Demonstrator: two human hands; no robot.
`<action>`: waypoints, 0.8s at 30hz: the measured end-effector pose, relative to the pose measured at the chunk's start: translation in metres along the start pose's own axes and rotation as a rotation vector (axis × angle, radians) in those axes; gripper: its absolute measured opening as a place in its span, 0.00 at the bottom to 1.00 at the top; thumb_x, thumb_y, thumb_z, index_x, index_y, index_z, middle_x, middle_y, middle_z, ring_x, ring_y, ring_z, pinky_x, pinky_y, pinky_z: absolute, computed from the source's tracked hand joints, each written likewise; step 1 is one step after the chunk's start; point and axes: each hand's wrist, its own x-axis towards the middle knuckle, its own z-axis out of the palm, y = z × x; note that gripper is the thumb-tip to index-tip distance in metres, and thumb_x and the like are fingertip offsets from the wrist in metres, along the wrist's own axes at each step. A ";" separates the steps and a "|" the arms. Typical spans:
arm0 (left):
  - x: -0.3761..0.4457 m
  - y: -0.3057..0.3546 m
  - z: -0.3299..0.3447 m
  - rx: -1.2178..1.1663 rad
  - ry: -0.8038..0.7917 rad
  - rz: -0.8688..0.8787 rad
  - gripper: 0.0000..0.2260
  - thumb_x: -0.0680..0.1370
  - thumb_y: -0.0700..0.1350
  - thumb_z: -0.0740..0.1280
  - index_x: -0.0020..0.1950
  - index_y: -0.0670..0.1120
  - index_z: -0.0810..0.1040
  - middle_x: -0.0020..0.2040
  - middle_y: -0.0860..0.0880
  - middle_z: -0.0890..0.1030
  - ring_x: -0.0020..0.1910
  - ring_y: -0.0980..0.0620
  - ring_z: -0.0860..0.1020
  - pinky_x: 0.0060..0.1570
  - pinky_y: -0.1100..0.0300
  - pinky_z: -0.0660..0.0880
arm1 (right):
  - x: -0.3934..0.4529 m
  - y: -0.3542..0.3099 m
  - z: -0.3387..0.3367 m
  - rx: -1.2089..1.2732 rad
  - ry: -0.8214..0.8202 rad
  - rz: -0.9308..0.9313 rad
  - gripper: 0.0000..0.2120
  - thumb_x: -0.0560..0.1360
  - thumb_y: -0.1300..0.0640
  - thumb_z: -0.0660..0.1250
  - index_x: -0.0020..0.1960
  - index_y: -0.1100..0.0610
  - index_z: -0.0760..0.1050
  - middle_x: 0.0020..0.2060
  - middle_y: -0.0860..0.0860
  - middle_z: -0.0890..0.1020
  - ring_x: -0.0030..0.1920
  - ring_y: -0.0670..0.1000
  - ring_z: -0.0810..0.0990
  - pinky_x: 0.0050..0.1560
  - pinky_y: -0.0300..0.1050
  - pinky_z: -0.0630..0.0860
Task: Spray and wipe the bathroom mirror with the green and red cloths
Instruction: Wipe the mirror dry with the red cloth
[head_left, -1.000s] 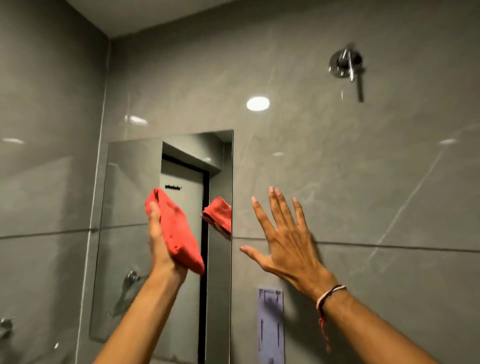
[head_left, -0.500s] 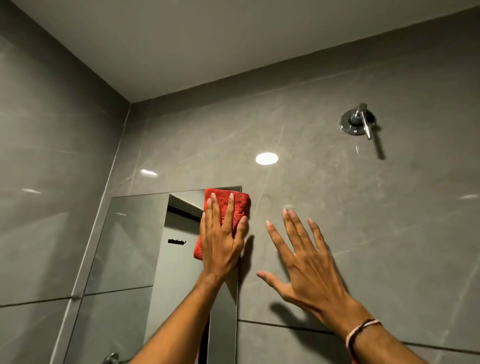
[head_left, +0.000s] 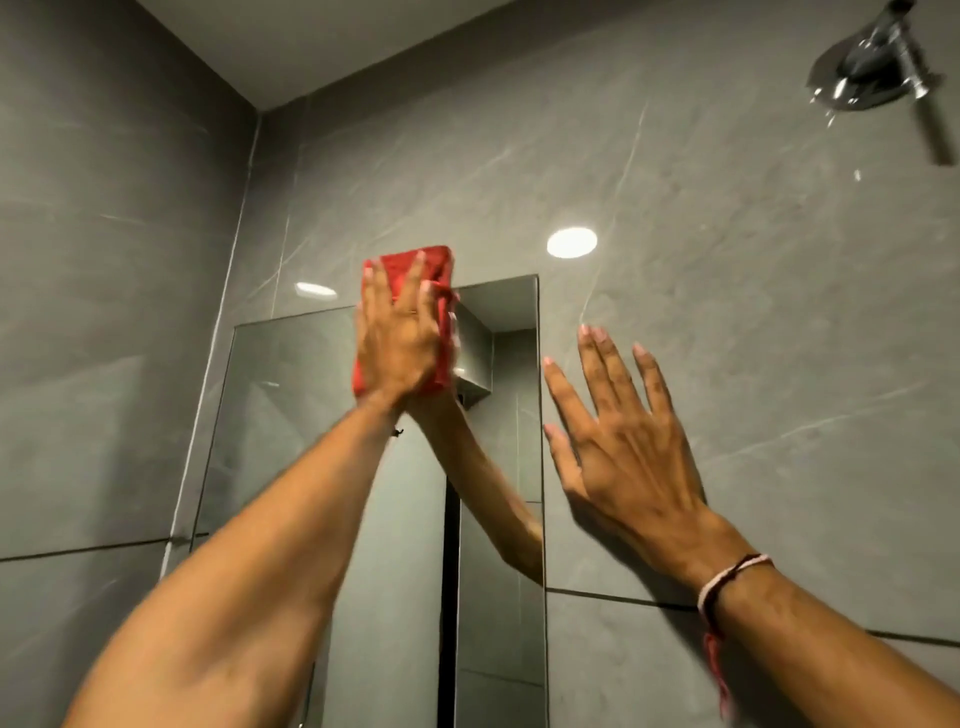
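Note:
The rectangular mirror (head_left: 280, 415) hangs on the grey tiled wall. My left hand (head_left: 397, 338) presses a folded red cloth (head_left: 441, 270) flat against the mirror's top edge, near its middle; the cloth sticks out above the fingers and over the wall. My right hand (head_left: 618, 447) lies flat on the tiles just right of the mirror's right edge, fingers spread, holding nothing. A red and white thread band (head_left: 727, 582) is on that wrist. No green cloth or spray bottle is in view.
A chrome shower head (head_left: 862, 67) juts from the wall at the top right. The left wall meets the mirror wall in a corner (head_left: 244, 208) close to the mirror. A ceiling light's reflection (head_left: 571, 242) shows on the tiles.
My left hand has slid the red cloth left along the mirror's top edge, from the top right corner toward the middle. My right hand stays on the wall. The view has tilted up.

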 end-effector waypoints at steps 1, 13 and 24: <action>0.006 -0.021 -0.005 -0.003 0.020 -0.065 0.22 0.84 0.57 0.49 0.80 0.60 0.59 0.84 0.42 0.53 0.83 0.44 0.51 0.81 0.44 0.50 | 0.001 -0.002 0.003 0.000 0.006 -0.001 0.32 0.82 0.42 0.52 0.84 0.51 0.55 0.84 0.61 0.54 0.85 0.59 0.51 0.82 0.64 0.53; -0.201 -0.248 -0.062 -0.012 0.171 -0.701 0.22 0.86 0.49 0.49 0.81 0.50 0.59 0.83 0.39 0.56 0.82 0.41 0.54 0.79 0.49 0.51 | 0.003 -0.007 0.005 -0.036 0.103 0.016 0.31 0.83 0.42 0.49 0.84 0.51 0.54 0.84 0.61 0.54 0.85 0.59 0.51 0.82 0.64 0.52; -0.382 -0.206 -0.064 -0.017 0.240 -1.183 0.22 0.86 0.50 0.51 0.81 0.50 0.61 0.81 0.35 0.59 0.80 0.36 0.58 0.79 0.44 0.54 | 0.001 -0.008 0.006 0.002 0.141 0.039 0.31 0.84 0.40 0.47 0.83 0.50 0.53 0.83 0.61 0.55 0.84 0.60 0.54 0.82 0.65 0.52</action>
